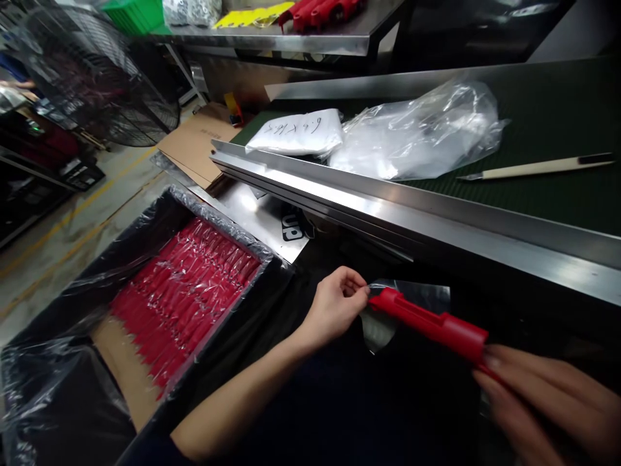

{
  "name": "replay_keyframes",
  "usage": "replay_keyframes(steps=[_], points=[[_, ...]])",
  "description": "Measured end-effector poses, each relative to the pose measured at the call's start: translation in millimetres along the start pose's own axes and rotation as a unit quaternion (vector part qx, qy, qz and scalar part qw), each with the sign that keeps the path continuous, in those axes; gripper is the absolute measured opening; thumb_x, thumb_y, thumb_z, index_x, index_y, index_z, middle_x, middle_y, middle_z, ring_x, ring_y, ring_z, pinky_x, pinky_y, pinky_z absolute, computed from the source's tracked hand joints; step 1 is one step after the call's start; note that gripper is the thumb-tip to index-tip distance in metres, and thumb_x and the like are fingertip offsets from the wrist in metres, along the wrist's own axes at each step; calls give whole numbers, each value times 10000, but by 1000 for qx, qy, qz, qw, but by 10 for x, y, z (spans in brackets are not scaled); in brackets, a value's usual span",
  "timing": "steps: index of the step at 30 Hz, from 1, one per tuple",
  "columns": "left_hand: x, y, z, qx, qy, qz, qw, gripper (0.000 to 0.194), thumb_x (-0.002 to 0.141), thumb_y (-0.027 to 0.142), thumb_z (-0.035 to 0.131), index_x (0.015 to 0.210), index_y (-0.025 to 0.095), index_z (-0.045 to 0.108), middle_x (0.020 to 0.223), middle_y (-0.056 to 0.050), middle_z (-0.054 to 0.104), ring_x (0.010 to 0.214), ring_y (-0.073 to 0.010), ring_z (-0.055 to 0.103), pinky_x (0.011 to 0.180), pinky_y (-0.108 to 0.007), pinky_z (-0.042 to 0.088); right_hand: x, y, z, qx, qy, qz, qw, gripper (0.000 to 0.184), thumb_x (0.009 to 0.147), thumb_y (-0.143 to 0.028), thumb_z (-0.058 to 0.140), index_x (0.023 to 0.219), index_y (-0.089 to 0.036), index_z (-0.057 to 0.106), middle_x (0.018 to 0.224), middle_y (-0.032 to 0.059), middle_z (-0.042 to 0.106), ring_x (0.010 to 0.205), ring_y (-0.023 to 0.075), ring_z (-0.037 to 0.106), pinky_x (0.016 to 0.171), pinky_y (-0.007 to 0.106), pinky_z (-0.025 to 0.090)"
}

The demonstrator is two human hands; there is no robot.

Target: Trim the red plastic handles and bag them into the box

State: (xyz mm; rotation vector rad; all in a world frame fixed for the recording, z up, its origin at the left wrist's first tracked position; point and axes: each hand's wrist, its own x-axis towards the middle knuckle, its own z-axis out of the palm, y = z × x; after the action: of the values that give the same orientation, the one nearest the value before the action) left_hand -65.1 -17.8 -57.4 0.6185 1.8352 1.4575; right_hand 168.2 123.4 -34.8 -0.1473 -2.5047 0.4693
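My right hand (538, 395) grips the wide end of a red plastic part (431, 322), a long piece with a slot along its side. The narrow end points left, at the mouth of a small clear plastic bag (381, 331). Thumb and fingers of my left hand (339, 299) pinch the edge of that bag. The tip of the red part seems to be at or just inside the opening; I cannot tell exactly. Both hands are over my lap, below the metal edge of the bench.
At left stands a box (63, 317) lined with dark plastic, holding rows of bagged red parts (189, 291). On the green conveyor belt (548, 116) lie a packet of bags (298, 133), loose clear plastic (427, 136) and a pen-like tool (533, 169). A fan (111, 71) stands behind.
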Motion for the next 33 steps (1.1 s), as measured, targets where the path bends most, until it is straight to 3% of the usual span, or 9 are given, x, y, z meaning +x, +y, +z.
replay_keyframes(steps=[6,10,14,17,19,22,24,28,33], points=[[-88,50,39,-47,-29,-11,998,110,823,236,617,853,130,611,781,-31,615,705,-119,557,640,-225,438,198,-358,120,-66,-13,-11,998,318,861,-54,652,1170,-126,628,1062,85,670,951,164,627,847,296,487],[-139,55,33,-45,-34,10,998,123,872,249,571,883,132,609,813,-41,623,735,-131,563,667,-242,451,148,-235,162,-84,-75,-140,984,345,907,-49,524,1241,-97,599,1186,139,639,1048,233,608,845,348,465],[-215,43,22,6,-24,64,998,102,877,229,589,849,147,643,846,-37,618,782,-137,551,731,-258,434,165,-210,145,-39,-100,-141,984,354,883,-20,475,1208,-66,607,1185,152,651,1059,285,614,837,428,486],[-303,22,60,31,2,87,996,103,896,224,578,862,157,648,851,-32,604,783,-135,536,727,-259,414,251,-357,175,-63,-29,-88,994,293,829,-15,634,1115,-74,634,1021,116,698,899,225,648,764,381,498],[-367,4,115,30,19,90,995,102,909,225,564,885,162,640,864,-32,610,779,-134,539,714,-258,415,297,-498,244,-71,37,-2,997,300,801,-25,698,1081,-112,637,919,73,702,808,188,650,729,350,503],[-449,-29,208,21,39,91,995,88,907,206,555,893,163,631,877,-36,618,784,-137,554,724,-259,436,315,-695,399,-59,112,177,976,319,834,-58,683,1112,-206,636,948,37,692,797,179,655,729,335,513],[-478,-56,242,15,52,90,994,92,908,196,542,900,162,626,880,-41,619,786,-141,562,731,-262,450,301,-753,493,-21,126,215,968,352,840,-49,671,1139,-231,632,995,32,682,820,178,655,769,332,515],[-451,-91,170,20,61,108,992,87,897,192,532,890,161,613,878,-44,615,795,-146,565,747,-267,459,279,-578,549,86,33,98,991,385,869,-43,610,1230,-179,598,1133,72,630,1012,189,624,913,327,494],[-439,-57,17,49,64,118,990,81,872,182,525,829,163,591,804,-29,575,704,-125,527,638,-234,430,267,-198,548,64,-120,-61,989,405,921,-144,481,1313,-193,571,1346,98,530,1211,245,526,933,352,488]])
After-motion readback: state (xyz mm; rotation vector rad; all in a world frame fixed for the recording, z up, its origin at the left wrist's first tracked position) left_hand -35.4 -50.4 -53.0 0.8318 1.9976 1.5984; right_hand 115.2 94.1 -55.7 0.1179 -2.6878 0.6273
